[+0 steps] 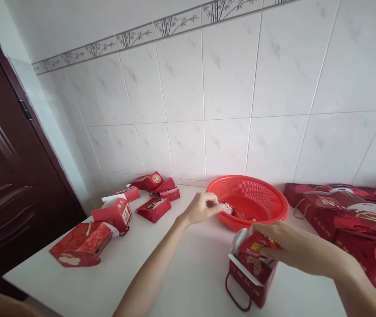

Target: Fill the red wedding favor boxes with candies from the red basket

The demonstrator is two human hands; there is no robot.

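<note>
My left hand point(203, 208) is at the left rim of a red plastic basket point(275, 193). Its fingers are curled into a pinch; whether they grip anything is hidden. Right at the fingertips, a white-and-red wrapped sweet point(228, 208) shows inside the basket, with more red wrapped pieces beside it. My right hand point(278, 242) is closed on a glossy red packet point(256, 243) with yellow print, at the mouth of an open red gift box point(249, 281). This box stands upright in front of the basket, its cord handle hanging down the side.
On the left of the white table point(188, 273) lie several red gift boxes point(78, 246), some with open flaps. Many more red boxes point(343, 220) with cord handles crowd the right side. A tiled wall point(227, 79) runs behind; a dark door point(16, 145) is at left.
</note>
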